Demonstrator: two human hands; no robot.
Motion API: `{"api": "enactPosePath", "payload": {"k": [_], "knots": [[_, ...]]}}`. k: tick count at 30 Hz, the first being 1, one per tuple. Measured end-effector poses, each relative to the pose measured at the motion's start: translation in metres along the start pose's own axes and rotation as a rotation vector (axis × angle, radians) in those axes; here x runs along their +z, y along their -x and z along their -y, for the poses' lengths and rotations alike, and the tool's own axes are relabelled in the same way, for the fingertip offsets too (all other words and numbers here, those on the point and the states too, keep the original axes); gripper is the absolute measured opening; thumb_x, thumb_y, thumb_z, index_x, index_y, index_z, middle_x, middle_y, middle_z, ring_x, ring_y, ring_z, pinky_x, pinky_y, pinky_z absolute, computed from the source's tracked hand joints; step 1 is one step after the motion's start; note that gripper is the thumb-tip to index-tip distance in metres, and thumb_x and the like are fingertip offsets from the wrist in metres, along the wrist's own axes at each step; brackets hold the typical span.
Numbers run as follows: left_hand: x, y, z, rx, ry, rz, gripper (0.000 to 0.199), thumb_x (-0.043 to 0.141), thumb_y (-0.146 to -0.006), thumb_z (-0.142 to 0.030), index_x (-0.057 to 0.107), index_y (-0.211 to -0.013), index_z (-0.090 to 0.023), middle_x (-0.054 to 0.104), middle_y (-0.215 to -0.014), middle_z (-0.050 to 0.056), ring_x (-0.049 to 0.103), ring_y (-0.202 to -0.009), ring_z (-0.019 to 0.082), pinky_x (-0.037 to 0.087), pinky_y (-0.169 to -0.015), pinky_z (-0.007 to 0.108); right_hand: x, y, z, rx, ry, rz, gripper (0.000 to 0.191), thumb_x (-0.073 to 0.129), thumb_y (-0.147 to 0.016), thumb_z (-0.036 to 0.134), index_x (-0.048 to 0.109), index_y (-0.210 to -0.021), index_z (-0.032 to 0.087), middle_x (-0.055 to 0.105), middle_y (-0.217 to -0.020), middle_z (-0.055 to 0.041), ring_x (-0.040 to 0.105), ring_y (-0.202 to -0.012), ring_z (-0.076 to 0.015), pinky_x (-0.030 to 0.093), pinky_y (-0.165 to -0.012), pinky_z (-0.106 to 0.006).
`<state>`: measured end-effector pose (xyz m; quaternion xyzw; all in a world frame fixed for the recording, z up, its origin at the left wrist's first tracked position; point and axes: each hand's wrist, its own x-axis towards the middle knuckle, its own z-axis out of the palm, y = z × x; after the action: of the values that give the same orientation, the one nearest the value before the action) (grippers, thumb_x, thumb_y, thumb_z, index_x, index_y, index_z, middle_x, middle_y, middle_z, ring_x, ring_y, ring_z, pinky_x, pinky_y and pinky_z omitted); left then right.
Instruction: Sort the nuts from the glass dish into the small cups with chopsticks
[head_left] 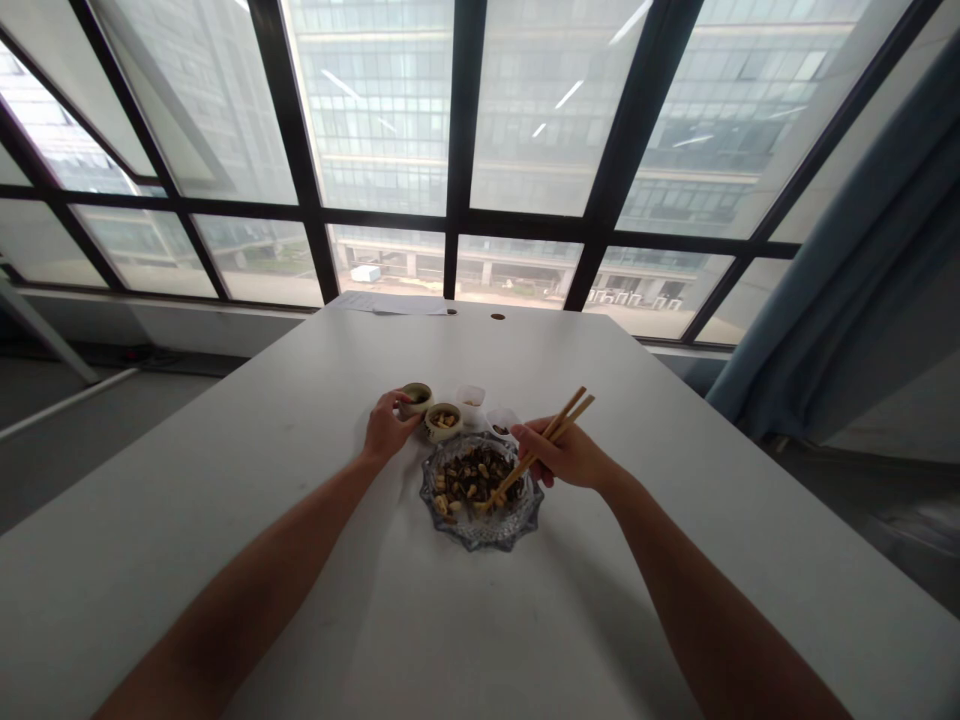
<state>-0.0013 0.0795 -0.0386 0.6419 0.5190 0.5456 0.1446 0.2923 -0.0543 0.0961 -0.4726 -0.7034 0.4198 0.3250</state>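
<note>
My right hand is closed around a pair of wooden chopsticks. Their tips reach down into a scalloped clear glass bowl, among dark seeds and pale nut-like pieces. Whether the tips pinch a piece is too small to tell. Behind the bowl, on the left, my left hand has its fingers around a small pale cup with a dark inside. A second small cup beside it holds yellowish pieces. Two small clear dishes, one at the back and one near my right hand, hold a few bits.
The white table extends toward large black-framed windows. Papers lie at its far edge, near two round holes. A blue curtain hangs on the right, and a white metal frame stands on the left.
</note>
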Motion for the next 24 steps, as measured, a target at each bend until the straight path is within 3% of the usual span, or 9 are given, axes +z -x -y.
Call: {"api": "enactPosePath", "payload": {"k": [6, 15, 24], "knots": [[0.000, 0.000, -0.002, -0.011, -0.012, 0.006, 0.034, 0.083, -0.069, -0.025, 0.063, -0.095, -0.021, 0.070, -0.115, 0.009, 0.067, -0.094, 0.023, 0.059, -0.080, 0.038, 0.000, -0.001, 0.001, -0.066, -0.009, -0.163, 0.063, 0.056, -0.084, 0.075, 0.061, -0.061, 0.017, 0.055, -0.041, 0.0006, 0.048, -0.032, -0.0082, 0.035, -0.032, -0.018], [-0.001, 0.000, -0.001, -0.019, -0.009, 0.016, 0.034, 0.083, -0.069, -0.027, 0.063, -0.096, -0.022, 0.070, -0.112, 0.008, 0.068, -0.094, 0.023, 0.060, -0.078, 0.037, 0.031, 0.001, 0.013, -0.030, -0.100, 0.010, 0.051, 0.065, -0.081, 0.067, 0.062, -0.066, 0.018, 0.061, -0.050, 0.0001, 0.055, -0.039, -0.0106, 0.043, -0.037, -0.020], [0.000, 0.000, 0.000, -0.021, -0.001, 0.015, 0.034, 0.082, -0.070, -0.028, 0.063, -0.097, -0.022, 0.070, -0.113, 0.008, 0.068, -0.094, 0.022, 0.059, -0.080, 0.037, 0.014, 0.004, 0.013, -0.064, 0.002, -0.070, 0.054, 0.060, -0.085, 0.066, 0.062, -0.064, 0.017, 0.058, -0.047, 0.0003, 0.051, -0.037, -0.0096, 0.038, -0.035, -0.019]]}}
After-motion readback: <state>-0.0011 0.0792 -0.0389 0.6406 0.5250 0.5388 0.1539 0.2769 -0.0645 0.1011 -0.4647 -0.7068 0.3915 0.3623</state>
